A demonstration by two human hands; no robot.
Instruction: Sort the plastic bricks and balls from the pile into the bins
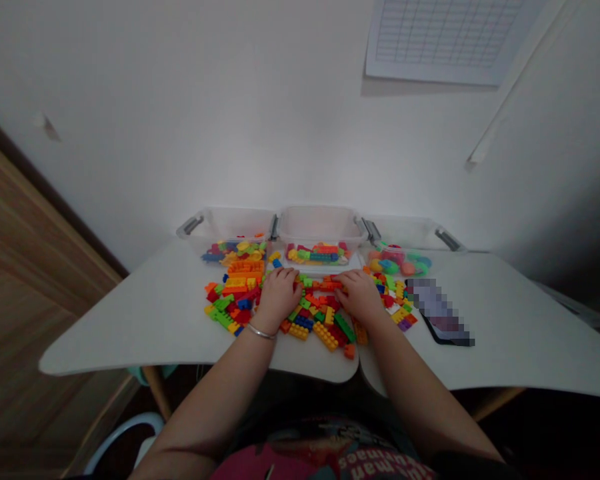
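Both my hands sit palm down over a loose spread of plastic building bricks (305, 313) in yellow, red, green, orange and blue. My left hand (279, 298) has its fingertips at the left end of a long row of orange and red bricks (321, 285). My right hand (360, 295) curls over the row's right end. The row seems held between them, and my fingers hide its ends. More bricks lie under and around both palms. A metal bangle (261, 331) circles my left wrist.
Three clear plastic bins with grey handles stand at the table's back: left (225, 223), middle (320, 223), right (405, 230), each holding coloured pieces. A phone (443, 319) lies right of the bricks on the white table (145, 327), whose front edge curves near my body.
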